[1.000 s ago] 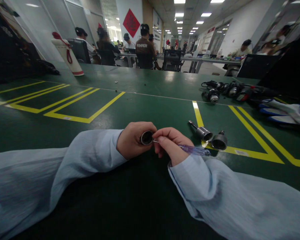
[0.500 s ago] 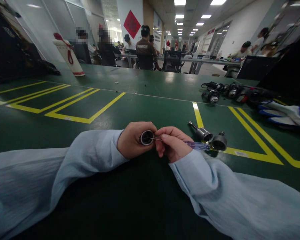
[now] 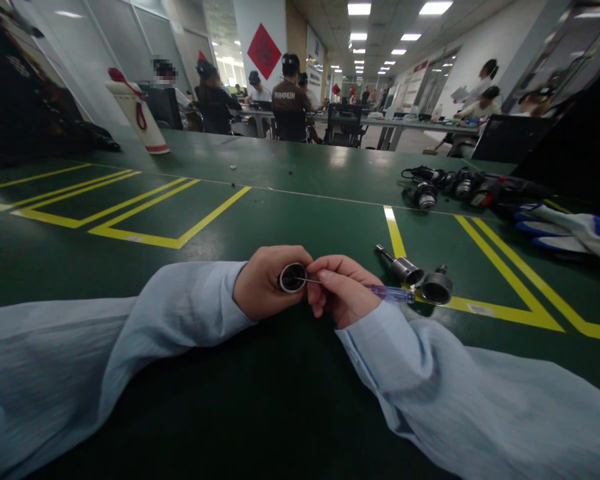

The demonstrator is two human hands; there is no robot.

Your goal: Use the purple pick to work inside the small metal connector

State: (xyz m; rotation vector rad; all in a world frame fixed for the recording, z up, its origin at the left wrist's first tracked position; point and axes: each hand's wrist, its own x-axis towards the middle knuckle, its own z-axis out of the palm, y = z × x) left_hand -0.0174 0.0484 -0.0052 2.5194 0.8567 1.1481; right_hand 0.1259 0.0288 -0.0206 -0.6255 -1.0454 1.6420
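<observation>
My left hand [image 3: 265,280] is closed round a small metal cylinder [image 3: 291,277], its open end turned toward me. My right hand [image 3: 343,288] pinches a thin screwdriver [image 3: 385,292] with a clear blue handle, and the tip points into the cylinder's opening. Both hands rest low over the green table [image 3: 300,207], with light blue sleeves covering my forearms. Just right of my right hand lie two more metal parts: a socket with a pin [image 3: 403,267] and a round cup-shaped piece [image 3: 435,287].
A heap of black tools and cables [image 3: 445,183] lies at the far right beside blue-and-white gloves [image 3: 565,227]. A white container with a red strap [image 3: 137,117] stands far left. Yellow lines mark the table. Several people sit at desks behind.
The screwdriver handle has swung up slightly, from pointing down-right to lying more level. My hands and the cylinder stay in place.
</observation>
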